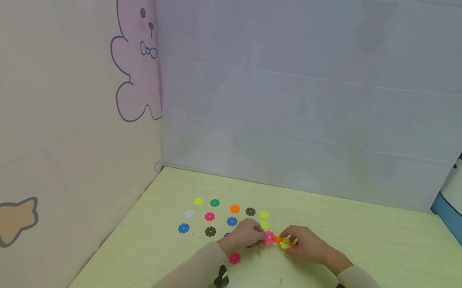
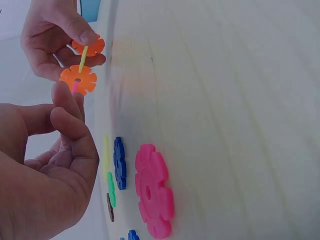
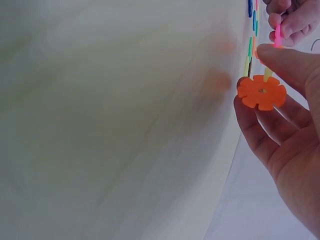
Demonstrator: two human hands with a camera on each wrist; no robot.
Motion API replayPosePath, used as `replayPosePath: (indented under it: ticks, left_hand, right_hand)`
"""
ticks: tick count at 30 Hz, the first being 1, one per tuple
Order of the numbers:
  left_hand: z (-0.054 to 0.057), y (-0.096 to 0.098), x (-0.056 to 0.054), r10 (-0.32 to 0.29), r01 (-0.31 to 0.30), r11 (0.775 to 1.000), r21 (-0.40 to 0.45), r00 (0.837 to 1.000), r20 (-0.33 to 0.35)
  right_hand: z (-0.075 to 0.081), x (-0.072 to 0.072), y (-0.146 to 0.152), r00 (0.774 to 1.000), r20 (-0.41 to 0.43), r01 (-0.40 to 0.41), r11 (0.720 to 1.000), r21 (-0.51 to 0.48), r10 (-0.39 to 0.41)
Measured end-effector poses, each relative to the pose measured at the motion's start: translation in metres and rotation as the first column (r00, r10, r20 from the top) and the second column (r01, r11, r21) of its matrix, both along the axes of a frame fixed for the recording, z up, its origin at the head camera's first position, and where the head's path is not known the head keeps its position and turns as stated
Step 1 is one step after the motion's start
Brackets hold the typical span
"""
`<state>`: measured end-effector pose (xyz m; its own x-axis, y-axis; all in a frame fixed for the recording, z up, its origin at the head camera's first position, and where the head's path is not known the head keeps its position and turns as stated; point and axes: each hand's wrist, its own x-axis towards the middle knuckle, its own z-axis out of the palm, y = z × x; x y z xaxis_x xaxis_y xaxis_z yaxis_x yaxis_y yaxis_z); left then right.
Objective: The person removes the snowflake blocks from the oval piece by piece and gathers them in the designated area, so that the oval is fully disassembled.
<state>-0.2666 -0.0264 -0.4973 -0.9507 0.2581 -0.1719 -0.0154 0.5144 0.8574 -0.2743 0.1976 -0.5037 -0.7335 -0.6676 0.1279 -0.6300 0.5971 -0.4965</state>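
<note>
A chain of slotted flower-shaped discs spans the gap between my two hands, above the table. At its left end my left hand (image 1: 247, 233) pinches a pink disc (image 1: 269, 236). After it come an orange disc (image 2: 78, 80), a yellow disc (image 1: 285, 243) and an end orange disc (image 3: 262, 92). My right hand (image 1: 307, 244) holds the chain at that far end, thumb above and fingers behind the orange disc. Neighbouring discs stand crosswise to each other, joined at their slots. How deep the slots sit is partly hidden by fingers.
Loose discs lie flat in rough rows left of and behind my hands, among them a blue disc (image 1: 183, 228), a brown disc (image 1: 210, 231) and a white disc (image 1: 189, 214). One pink-red disc (image 1: 234, 258) lies beside my left wrist. Fabric walls (image 1: 307, 86) enclose the table (image 1: 394, 260).
</note>
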Motion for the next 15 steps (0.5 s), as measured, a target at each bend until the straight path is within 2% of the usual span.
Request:
replayPosePath:
  ticks: [9,15]
  left_hand:
    - [0.0020,-0.0017,0.0003,-0.044,0.043,0.999,-0.020,0.998,-0.035]
    - [0.0002,-0.0043,-0.0034,-0.055,0.054,0.998,-0.012,0.997,-0.047]
  right_hand:
    - [0.0033,0.0013,-0.0023,0.999,-0.034,-0.018,1.000,0.010,0.019]
    - [0.0062,0.0030,-0.0042,0.998,-0.046,-0.044,0.999,-0.003,0.044]
